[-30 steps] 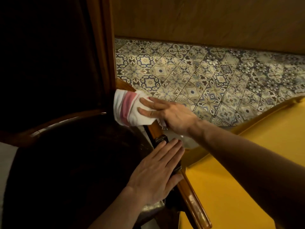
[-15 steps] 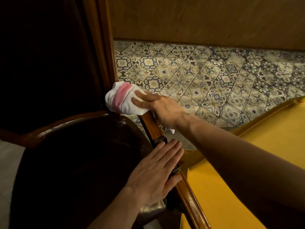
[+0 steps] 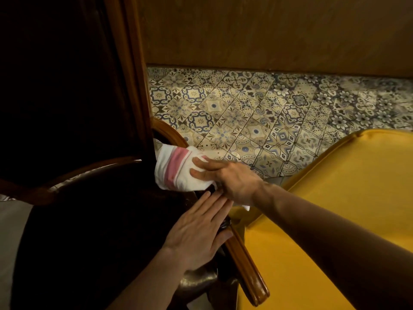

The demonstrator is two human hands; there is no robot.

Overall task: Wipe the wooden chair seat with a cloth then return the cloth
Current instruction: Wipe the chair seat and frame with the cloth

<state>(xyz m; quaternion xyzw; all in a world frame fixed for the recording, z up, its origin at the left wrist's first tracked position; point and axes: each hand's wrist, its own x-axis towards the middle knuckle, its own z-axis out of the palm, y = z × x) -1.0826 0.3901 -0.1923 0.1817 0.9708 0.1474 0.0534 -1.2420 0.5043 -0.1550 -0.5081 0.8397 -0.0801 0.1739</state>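
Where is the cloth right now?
In the head view, the white, pink-striped cloth sits centre-frame under the right hand, pressed on the wooden armrest beside the chair back.

White woven cloth with pink stripes (image 3: 178, 171), soft, matt. Just beside it, glossy varnished brown wooden armrest (image 3: 245, 262). Dark chair seat (image 3: 89, 231) with sheen, maybe leather. Right of the armrest, matt yellow fabric cushion (image 3: 324, 209). Patterned ceramic floor tiles (image 3: 257, 113), slight gloss.

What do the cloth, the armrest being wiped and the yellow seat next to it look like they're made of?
Cloth: soft woven fabric, white with pink stripes; it bunches under the right hand. Armrest: varnished brown wood, judging by its sheen and moulded grooves. Yellow seat: probably matte upholstery fabric, with a piped edge; the exact fibre is unclear.
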